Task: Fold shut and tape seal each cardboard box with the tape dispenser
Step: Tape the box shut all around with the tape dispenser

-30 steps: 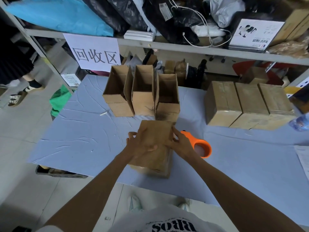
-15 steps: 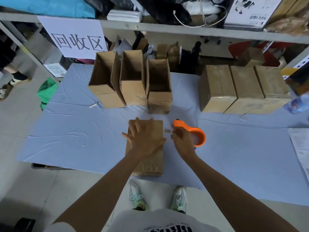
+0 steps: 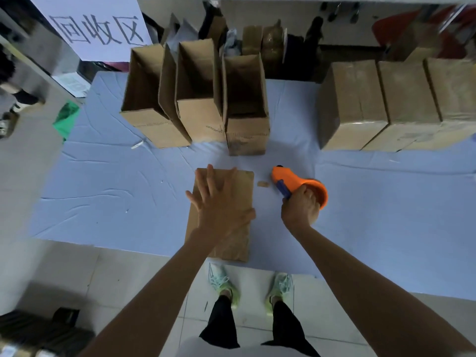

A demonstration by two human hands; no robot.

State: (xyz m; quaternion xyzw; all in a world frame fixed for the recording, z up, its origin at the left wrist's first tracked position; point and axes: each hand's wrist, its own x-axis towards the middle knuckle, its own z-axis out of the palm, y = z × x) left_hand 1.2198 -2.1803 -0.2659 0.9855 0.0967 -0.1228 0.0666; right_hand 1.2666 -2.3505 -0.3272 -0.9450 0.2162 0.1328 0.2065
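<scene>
under flat left fingers (image 3: 211, 182) the box (image 3: 240, 194) lies lengthwise away; right fingers (image 3: 305, 202) clasp dispenser (image 3: 289, 179).

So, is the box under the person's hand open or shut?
Shut: the box has its flaps flat under the left hand. Taped or not, cannot tell.

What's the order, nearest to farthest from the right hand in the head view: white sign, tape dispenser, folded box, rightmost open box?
1. tape dispenser, gripped by the right hand.
2. folded box, just to its left, under the left hand.
3. rightmost open box, behind, toward the shelf.
4. white sign, far back left.
</scene>
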